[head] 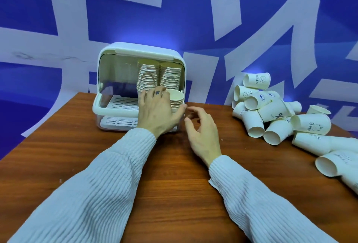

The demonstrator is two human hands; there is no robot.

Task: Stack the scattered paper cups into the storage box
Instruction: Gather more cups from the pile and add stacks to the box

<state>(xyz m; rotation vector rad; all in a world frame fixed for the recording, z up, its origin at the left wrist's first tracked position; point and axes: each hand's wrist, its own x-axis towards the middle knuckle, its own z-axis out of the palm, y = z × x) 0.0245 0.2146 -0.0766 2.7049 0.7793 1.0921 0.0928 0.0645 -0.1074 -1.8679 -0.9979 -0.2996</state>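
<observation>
A white storage box (pixel 108 64) with its clear lid raised stands at the table's far edge. Inside it two tall stacks of paper cups (pixel 159 75) stand at the back right. In front of them a short stack of cups (pixel 176 98) stands open end up. My left hand (pixel 157 111) reaches into the box, its fingers and thumb curled round that short stack. My right hand (pixel 201 128) hovers just right of the box, fingers loosely bent, holding nothing. A heap of scattered paper cups (pixel 275 111) lies on the right of the table.
The brown wooden table (pixel 170 180) fills the foreground. The box's slotted white tray (pixel 120 104) shows bare on its left half. A blue and white banner wall (pixel 174 20) stands right behind the box and the cups.
</observation>
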